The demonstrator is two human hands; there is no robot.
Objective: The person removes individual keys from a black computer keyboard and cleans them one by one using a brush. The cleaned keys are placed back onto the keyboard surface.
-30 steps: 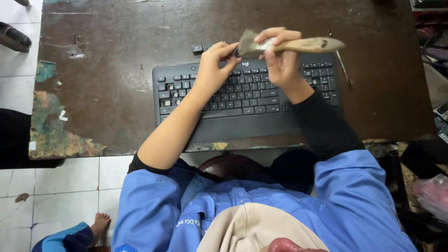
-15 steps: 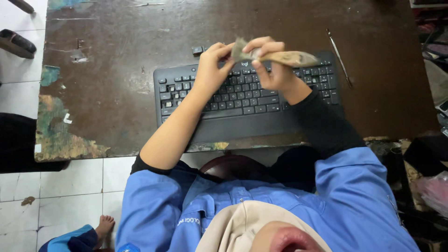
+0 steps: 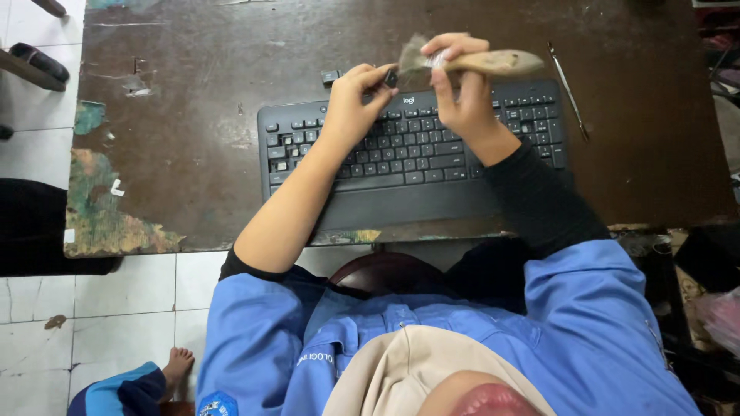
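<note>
On the far left of the dark, worn table (image 3: pixel 193 100), patches of peeled paint show green and tan near the edge, above a white tiled floor (image 3: pixel 123 293). Moving right, a black keyboard (image 3: pixel 416 154) lies flat on the table, with several gaps in its left rows where key caps are missing, and one loose key cap (image 3: pixel 330 76) sits on the table just beyond its top edge. Above the keyboard's upper middle, the left hand (image 3: pixel 351 108) has its fingers curled, thumb and forefinger pinching a small black key cap (image 3: pixel 391 78). Touching that cap are the pale, frayed bristles of a brush (image 3: pixel 470 62), which has a light wooden handle, mottled and worn, pointing to the right. The right hand (image 3: pixel 462 96) grips the brush near where bristles meet handle, fingers closed around it, raised over the keyboard's top row. Farther right, a thin metal tool (image 3: pixel 568 88) lies slanted on the table just beside the keyboard's top right corner. Blue sleeves fill the lower view.
</note>
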